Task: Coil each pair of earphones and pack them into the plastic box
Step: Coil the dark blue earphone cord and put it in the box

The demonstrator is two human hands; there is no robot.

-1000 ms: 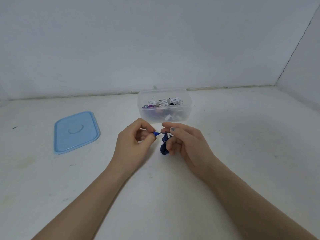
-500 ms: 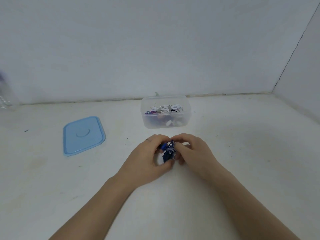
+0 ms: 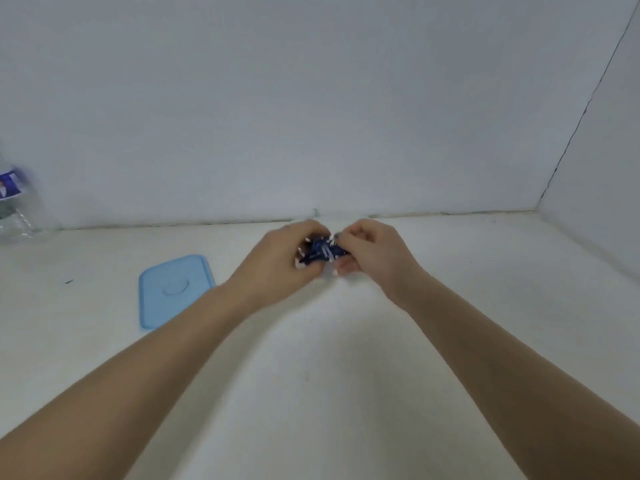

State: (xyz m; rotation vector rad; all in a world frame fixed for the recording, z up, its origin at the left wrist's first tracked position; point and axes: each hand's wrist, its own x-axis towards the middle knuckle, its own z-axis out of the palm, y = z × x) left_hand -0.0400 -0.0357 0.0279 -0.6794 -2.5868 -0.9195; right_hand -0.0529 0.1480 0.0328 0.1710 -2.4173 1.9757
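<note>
- The left hand (image 3: 277,261) is curling its fingers around a dark blue coiled pair of earphones (image 3: 320,252), holding the bundle from the left side.
- The right hand (image 3: 372,252) is pinching the same bundle from the right, with its fingers curled inward; both hands are touching the earphones and are positioned close together.
- The bundle is being held between the two hands, above the far part of the work surface (image 3: 311,358), near the back wall (image 3: 311,98).
- The plastic box is not identifiable in this view; a pale translucent patch is showing just below the hands, and it is possibly part of the box, but motion blur is preventing confirmation.
- Progress judgement: this pair is looking fully coiled and is being carried toward packing; placement in the box is not yet confirmed, and fitting the lid, if required, is remaining.
- The light blue lid (image 3: 175,289) is lying flat on the surface to the left of the hands, well apart from them and detached from any container.
- A clear plastic bottle (image 3: 15,206) with a blue label is standing at the far left edge, against the wall.
- The surface is appearing off-white and matt, with faint marks and one small dark speck near the left side.
- The room is consisting of plain pale walls meeting in a corner at the right.
</note>
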